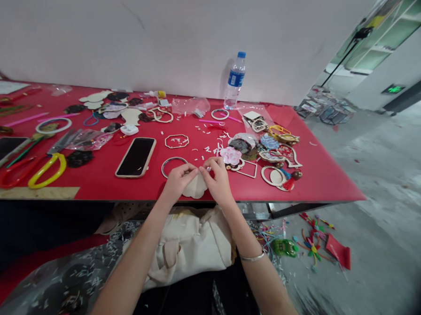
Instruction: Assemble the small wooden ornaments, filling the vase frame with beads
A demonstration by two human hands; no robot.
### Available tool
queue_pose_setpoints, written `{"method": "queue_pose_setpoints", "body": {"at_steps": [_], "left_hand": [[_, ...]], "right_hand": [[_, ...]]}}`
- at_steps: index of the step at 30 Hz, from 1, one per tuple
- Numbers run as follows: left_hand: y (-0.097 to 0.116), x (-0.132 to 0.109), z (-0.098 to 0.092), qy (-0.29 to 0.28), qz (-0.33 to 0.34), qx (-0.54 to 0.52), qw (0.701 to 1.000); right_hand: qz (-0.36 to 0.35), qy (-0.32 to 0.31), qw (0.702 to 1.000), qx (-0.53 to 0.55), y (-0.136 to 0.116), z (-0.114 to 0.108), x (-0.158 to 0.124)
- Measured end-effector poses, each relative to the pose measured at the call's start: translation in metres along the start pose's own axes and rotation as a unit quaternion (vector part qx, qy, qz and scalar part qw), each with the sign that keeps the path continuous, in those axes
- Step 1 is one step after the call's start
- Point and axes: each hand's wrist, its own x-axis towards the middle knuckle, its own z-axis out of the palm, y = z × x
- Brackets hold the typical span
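A tiny white piece (207,168) is pinched at the fingertips (198,171) of the left hand (177,184) and right hand (218,181), held together over a cream scalloped cutout (195,188) on the red bench (99,184), just beside a thin silver hoop (171,158).

Craft workshop with a bare concrete floor (387,209)

The red-topped counter (318,182) carries wooden cut-out frames (176,141), round hoops (220,114) and scattered white offcuts (211,146). Coloured craft scraps (315,243) lie on the floor. A green exit sign (394,89) is mounted at right, beyond a white wall (149,37).
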Motion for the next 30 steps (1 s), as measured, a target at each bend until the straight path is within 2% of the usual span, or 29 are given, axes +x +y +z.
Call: {"method": "queue_pose_setpoints", "body": {"at_steps": [7,16,20,26,30], "left_hand": [[-0.002,0.003,0.001,-0.006,0.009,0.062,0.998],[0.009,-0.009,0.002,0.062,0.066,0.176,0.98],[0.009,-0.011,0.003,0.077,0.076,0.18,0.978],[0.007,-0.006,0.003,0.097,0.042,0.177,0.979],[0.004,-0.003,0.001,0.115,0.033,0.162,0.98]], "right_hand": [[0.01,0.005,1.0,0.006,0.0,0.0,-0.001],[0.019,-0.011,0.999,-0.03,-0.001,0.005,0.002],[0.012,-0.01,0.999,-0.041,-0.001,0.006,0.002],[-0.026,-0.003,0.994,-0.102,0.0,0.011,0.0],[-0.043,0.0,0.994,-0.102,0.0,0.009,-0.002]]}}
